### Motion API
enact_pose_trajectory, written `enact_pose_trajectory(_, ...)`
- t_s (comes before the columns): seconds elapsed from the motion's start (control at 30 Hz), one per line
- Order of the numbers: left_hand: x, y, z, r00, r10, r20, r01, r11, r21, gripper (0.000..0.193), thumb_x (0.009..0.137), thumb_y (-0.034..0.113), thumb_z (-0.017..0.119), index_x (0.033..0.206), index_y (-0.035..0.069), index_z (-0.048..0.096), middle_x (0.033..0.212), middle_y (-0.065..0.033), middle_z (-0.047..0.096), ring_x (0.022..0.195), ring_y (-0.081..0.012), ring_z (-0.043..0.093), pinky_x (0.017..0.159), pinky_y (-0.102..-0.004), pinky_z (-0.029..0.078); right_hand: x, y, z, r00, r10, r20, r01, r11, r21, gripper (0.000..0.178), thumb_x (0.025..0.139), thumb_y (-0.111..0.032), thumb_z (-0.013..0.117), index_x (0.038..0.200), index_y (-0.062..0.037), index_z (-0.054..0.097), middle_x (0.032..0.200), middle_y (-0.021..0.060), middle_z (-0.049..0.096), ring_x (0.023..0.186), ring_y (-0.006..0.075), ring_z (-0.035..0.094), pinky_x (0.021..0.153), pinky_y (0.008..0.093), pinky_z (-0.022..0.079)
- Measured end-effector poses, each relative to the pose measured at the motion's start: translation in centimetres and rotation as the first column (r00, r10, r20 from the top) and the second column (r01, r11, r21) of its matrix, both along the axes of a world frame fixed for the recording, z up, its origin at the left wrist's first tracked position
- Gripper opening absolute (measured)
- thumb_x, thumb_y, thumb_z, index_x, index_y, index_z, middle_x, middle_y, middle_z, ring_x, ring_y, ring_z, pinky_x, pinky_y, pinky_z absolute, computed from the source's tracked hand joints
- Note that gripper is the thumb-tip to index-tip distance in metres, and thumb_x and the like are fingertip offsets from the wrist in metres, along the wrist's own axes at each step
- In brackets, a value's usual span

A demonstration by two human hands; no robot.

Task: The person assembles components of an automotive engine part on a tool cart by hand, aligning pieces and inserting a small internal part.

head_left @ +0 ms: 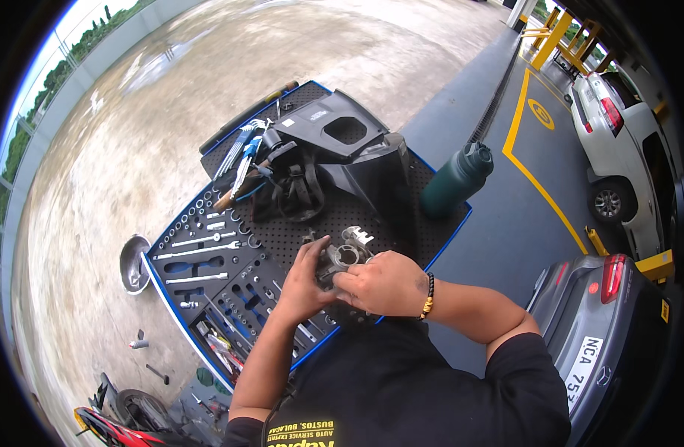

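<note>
Both my hands hold a small grey cast-metal part (347, 255) with a round bore, which looks like a carburetor, above the near part of the tool cart top (275, 231). My left hand (304, 283) wraps its left side, thumb and fingers curled round it. My right hand (384, 284), with a beaded bracelet at the wrist, pinches the right side near the bottom; its fingertips are partly hidden. A pale toothed metal piece (359, 235) shows just beyond the part's bore; whether it is joined to it I cannot tell.
A socket and wrench tray (200, 257) fills the cart's left. Black plastic panels (334, 123), hex keys (245, 149) and black straps (301, 190) lie beyond my hands. A green bottle (457, 179) stands at right. Cars (580, 313) are parked right; a motorcycle (133, 417) is lower left.
</note>
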State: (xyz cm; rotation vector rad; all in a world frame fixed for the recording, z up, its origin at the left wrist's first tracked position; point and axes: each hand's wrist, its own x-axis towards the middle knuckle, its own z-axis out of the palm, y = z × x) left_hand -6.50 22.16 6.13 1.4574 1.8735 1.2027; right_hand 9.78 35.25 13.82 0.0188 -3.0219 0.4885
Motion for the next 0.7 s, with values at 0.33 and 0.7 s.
enact_pose_trajectory(0.33, 0.6, -0.1, 0.3, 0.999, 0.022, 0.023, -0.021, 1.000, -0.018, 0.096, 0.062, 0.017, 0.089, 0.148, 0.007, 0.048, 0.138, -0.0184, 0.055, 0.129, -0.0365, 0.056, 0.110, -0.0415, 0.045, -1.0, -0.3, -0.7, 0.997, 0.065, 0.049, -0.076, 0.961, 0.267, 0.010, 0.088, -0.016, 0.062, 0.087, -0.0066, 0.060, 0.074, 0.0084, 0.070, 0.068, 0.0243, 0.073, 0.064, 0.0362, 0.057)
enact_pose_trajectory(0.7, 0.4, -0.2, 0.1, 1.000, 0.029, 0.002, -0.029, 1.000, -0.008, 0.094, 0.063, 0.015, 0.087, 0.147, 0.006, 0.047, 0.138, -0.0182, 0.054, 0.127, -0.0362, 0.057, 0.108, -0.0419, 0.047, -1.3, 0.5, 0.0, 0.983, 0.175, 0.053, -0.183, 0.942, 0.281, 0.009, 0.088, -0.016, 0.061, 0.084, -0.0078, 0.058, 0.078, 0.0091, 0.068, 0.067, 0.0261, 0.072, 0.064, 0.0389, 0.057)
